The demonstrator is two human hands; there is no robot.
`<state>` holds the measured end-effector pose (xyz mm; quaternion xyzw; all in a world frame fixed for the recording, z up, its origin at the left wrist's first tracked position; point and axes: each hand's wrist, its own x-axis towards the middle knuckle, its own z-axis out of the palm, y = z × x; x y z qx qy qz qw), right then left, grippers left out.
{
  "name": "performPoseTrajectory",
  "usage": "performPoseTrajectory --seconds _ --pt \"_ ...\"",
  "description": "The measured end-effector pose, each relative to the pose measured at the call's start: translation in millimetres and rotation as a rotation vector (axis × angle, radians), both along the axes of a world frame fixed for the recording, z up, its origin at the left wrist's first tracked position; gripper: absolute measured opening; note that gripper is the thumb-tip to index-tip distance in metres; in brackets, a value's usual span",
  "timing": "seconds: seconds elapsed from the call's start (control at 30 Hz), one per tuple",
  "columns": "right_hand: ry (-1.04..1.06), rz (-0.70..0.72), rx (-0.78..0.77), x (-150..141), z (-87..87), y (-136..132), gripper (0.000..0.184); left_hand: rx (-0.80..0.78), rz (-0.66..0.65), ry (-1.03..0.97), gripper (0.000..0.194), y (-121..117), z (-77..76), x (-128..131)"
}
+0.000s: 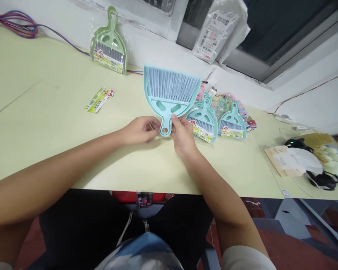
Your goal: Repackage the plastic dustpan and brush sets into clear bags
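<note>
A light-blue brush (170, 86) lies nested in a matching light-blue dustpan (148, 93), bristles toward the far side, raised over the table. My right hand (183, 137) grips the set by its handle, thumb on the front and the other fingers partly hidden behind. At the handle's left edge is my left hand (142, 129), its fingers loosely curled with a gap between thumb and forefinger. Whether its fingertips touch the handle is hard to tell. A printed label card (99, 100) lies flat on the table to the left.
A bagged green dustpan set (108, 45) leans on the wall at the back. Bagged blue sets (204, 120) lie right of my hands, with another blue set (232, 122) beside them. Cables (17, 24) are coiled far left; a paper box (283, 159) sits far right.
</note>
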<state>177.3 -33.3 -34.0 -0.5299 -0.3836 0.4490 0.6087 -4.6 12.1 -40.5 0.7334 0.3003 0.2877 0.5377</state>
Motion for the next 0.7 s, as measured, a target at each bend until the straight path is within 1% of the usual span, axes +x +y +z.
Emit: performPoseTrajectory --seconds 0.03,0.1,0.13,0.17,0.23,0.27,0.3,0.33,0.4,0.43,0.47,0.5,0.57,0.7 --pt "0.016 0.001 -0.003 1.2 0.2 1.3 0.049 0.034 0.026 0.030 0.022 3.4 3.9 -4.8" --pt "0.064 0.004 -0.010 2.7 1.5 3.3 0.048 0.184 0.148 0.130 0.017 12.8 14.8 -19.3" --pt "0.092 0.001 -0.016 2.9 2.6 3.7 0.047 0.288 0.246 0.201 0.018 18.9 21.3 -29.1" --pt "0.118 -0.003 -0.026 2.9 3.7 3.8 0.044 0.405 0.378 0.278 0.020 25.8 28.0 -40.5" --pt "0.150 -0.013 -0.057 2.6 6.1 3.0 0.035 0.562 0.588 0.458 0.030 41.5 39.2 -66.6" --pt "0.153 -0.017 -0.074 2.3 7.0 2.3 0.030 0.589 0.675 0.544 0.036 49.7 42.8 -80.1" --pt "0.147 -0.023 -0.089 2.0 7.8 1.5 0.026 0.572 0.709 0.632 0.045 57.8 44.7 -93.2" --pt "0.134 -0.030 -0.102 1.7 8.4 0.7 0.024 0.519 0.727 0.726 0.060 65.5 44.9 -105.2" --pt "0.089 -0.038 -0.122 0.8 8.9 -0.7 0.023 0.346 0.704 0.896 0.090 79.2 40.9 -124.3" --pt "0.057 -0.036 -0.127 0.4 9.0 -1.4 0.025 0.287 0.675 0.953 0.099 85.1 37.6 -131.3" --pt "0.021 -0.027 -0.129 -0.1 8.9 -2.0 0.026 0.262 0.654 0.987 0.103 90.3 34.0 -136.6" --pt "-0.018 -0.012 -0.129 -0.6 8.8 -2.5 0.028 0.251 0.648 1.004 0.103 94.7 30.5 -140.6" --pt "-0.097 0.033 -0.129 -1.5 8.1 -3.3 0.031 0.263 0.645 0.996 0.097 101.2 25.1 -146.2" --pt "-0.253 0.173 -0.156 -1.9 4.2 -4.2 0.035 0.290 0.596 0.898 0.082 106.1 19.1 -151.9"
